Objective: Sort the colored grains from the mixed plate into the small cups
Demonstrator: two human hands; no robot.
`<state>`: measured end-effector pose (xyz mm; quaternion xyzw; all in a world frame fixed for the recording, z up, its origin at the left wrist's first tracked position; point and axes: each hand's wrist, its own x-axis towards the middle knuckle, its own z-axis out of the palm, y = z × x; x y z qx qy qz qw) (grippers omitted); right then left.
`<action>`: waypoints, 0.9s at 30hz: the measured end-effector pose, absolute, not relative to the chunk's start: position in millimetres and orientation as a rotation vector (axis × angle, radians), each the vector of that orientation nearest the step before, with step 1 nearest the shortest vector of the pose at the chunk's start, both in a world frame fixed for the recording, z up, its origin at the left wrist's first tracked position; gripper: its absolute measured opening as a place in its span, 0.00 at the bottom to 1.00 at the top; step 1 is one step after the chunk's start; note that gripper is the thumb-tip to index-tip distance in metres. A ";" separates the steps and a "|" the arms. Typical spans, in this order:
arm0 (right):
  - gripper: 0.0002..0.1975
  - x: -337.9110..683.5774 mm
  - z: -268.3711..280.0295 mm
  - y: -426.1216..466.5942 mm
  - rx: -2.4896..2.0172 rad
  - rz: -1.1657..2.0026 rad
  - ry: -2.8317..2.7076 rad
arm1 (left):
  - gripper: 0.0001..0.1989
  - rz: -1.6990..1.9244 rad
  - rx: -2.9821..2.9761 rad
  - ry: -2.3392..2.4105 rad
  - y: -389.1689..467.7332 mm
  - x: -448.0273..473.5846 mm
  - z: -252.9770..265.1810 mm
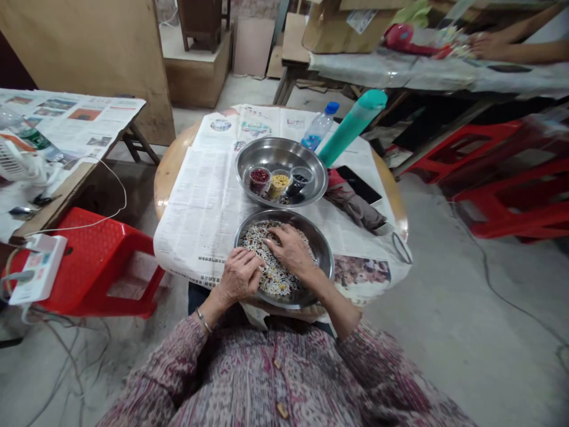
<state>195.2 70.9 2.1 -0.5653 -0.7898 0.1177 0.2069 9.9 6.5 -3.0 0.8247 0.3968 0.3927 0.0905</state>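
A steel bowl (328,261) of mixed grains (278,279), mostly white with yellow, red and dark bits, sits at the near edge of the round table. Over its left rim lies my left hand (240,274), closed, fingers curled; what they hold, if anything, is hidden. My right hand (293,249) reaches in from the right, its thumb and fingers apart and touching the grains. Just behind, a second steel bowl (280,148) holds three clear cups: one of red beans (259,178), one of yellow grains (280,182) and one of black beans (299,181).
Newspaper (195,196) covers the round table. A blue-capped bottle (317,129), a green tube (353,127), a phone (358,184) and a folded umbrella (360,210) lie right of the bowls. A red stool (98,261) carries a power strip (40,270). Another person's hands (489,44) work behind.
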 end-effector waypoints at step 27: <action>0.07 260.6 6.0 -13.6 -1.278 0.133 -2.034 | 0.10 0.626 2.593 1.335 -0.3 10.4 36.7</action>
